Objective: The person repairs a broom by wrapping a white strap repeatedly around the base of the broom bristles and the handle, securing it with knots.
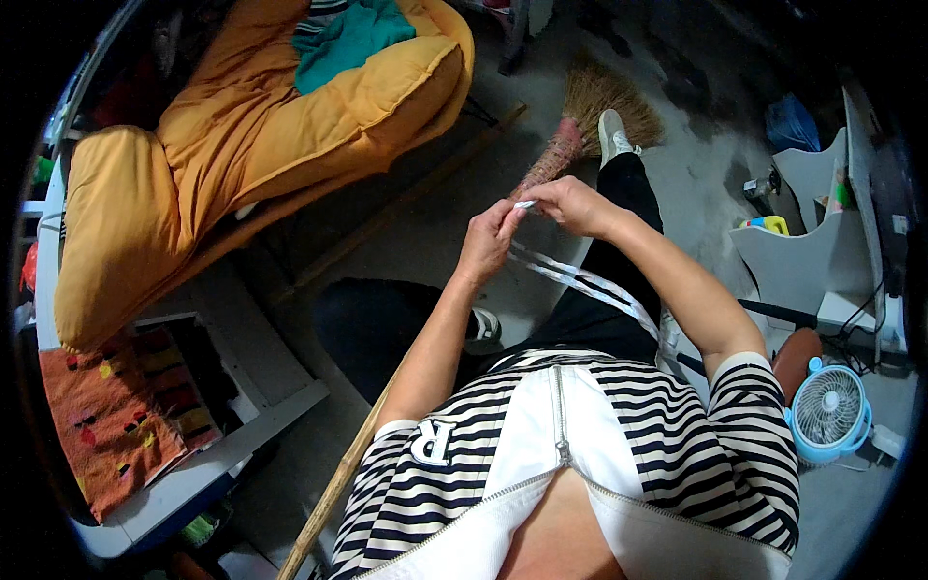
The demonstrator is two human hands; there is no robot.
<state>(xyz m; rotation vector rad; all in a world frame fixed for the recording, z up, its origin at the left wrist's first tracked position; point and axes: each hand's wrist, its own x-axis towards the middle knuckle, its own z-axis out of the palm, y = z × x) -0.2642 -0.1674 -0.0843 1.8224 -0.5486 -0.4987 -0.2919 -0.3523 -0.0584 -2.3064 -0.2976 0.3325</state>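
My left hand (pixel 490 235) and my right hand (pixel 573 206) meet in front of my lap, fingertips pinched close together. Between them is the end of a white strip (pixel 526 204), thin and flat like a ribbon or cord. More lengths of white strip (pixel 590 280) hang below the hands and run across my dark trousers toward my right hip. A straw broom (pixel 604 101) with a pink-wrapped neck (pixel 554 157) lies beyond my hands. A wooden pole (pixel 333 488) slants up from the lower left behind my left forearm; whether it joins the broom is hidden.
An orange cushioned chair (pixel 319 126) with a green cloth (pixel 353 43) stands at the left. Below it, a patterned orange cloth (pixel 121 416) lies on a white frame. To the right are a blue fan (pixel 828 411), a grey bin-like holder (pixel 788 261), and cables.
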